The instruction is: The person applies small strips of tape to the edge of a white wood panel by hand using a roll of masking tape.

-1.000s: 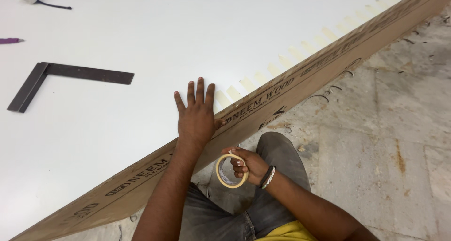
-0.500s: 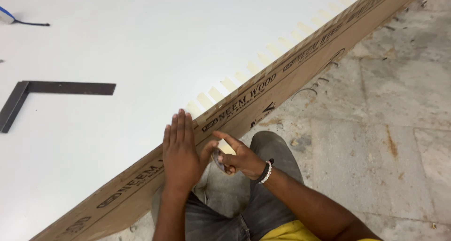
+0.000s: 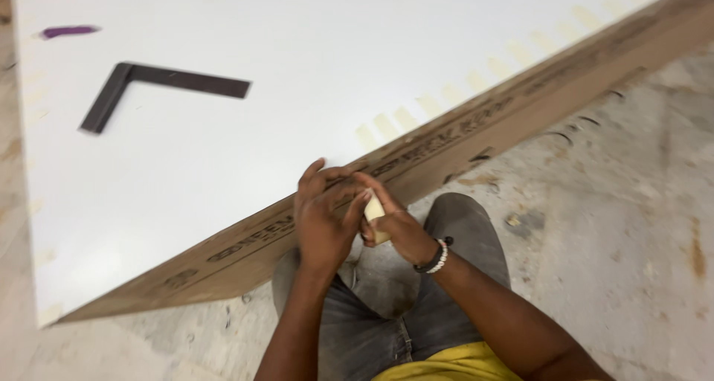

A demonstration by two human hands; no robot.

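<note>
White board (image 3: 312,76): large, flat, its brown edge strip (image 3: 476,124) facing the seated person. Left hand (image 3: 321,221): at that edge, fingers curled against the right hand. Right hand (image 3: 394,221): beside it, just off the edge, closed on a cream tape roll (image 3: 374,216), mostly hidden. Tape tabs (image 3: 405,119): in a row along the board's rim. Dark square (image 3: 160,87) and purple marker (image 3: 68,31): on the board, well away from the hands.
</note>
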